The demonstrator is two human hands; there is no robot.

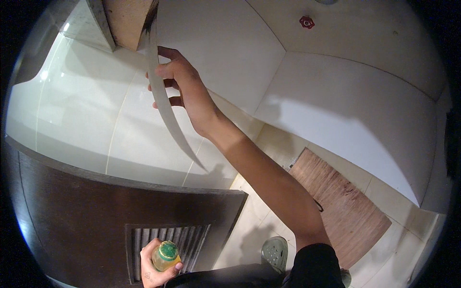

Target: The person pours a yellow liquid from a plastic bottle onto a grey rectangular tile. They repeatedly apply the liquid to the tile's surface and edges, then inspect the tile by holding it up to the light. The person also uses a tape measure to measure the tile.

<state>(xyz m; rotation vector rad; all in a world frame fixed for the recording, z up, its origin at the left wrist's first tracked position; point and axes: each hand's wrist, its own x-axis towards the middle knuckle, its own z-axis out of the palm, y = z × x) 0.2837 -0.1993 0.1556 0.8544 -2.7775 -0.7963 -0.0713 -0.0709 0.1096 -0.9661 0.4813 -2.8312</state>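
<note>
My right hand (185, 86) is raised at the upper middle, its fingers around a thin pale panel (165, 103) seen edge-on. The thumb is on the near side and the fingertips show past the panel's left edge. The panel runs from the wooden piece above down to a narrow point. Low on the left, my left hand (150, 266) is closed around a small clear jar (162, 264) with a green lid and a bit of yellow on its side. The jar is in front of a louvred vent (192, 240).
A dark brown panel (96, 201) carries the vent. White tiles (86, 105) line the wall behind. At right, a wooden board (341, 206) lies on the floor below a white ledge (336, 120). A red valve knob (307, 22) is on the wall; a green clog (274, 254) shows below.
</note>
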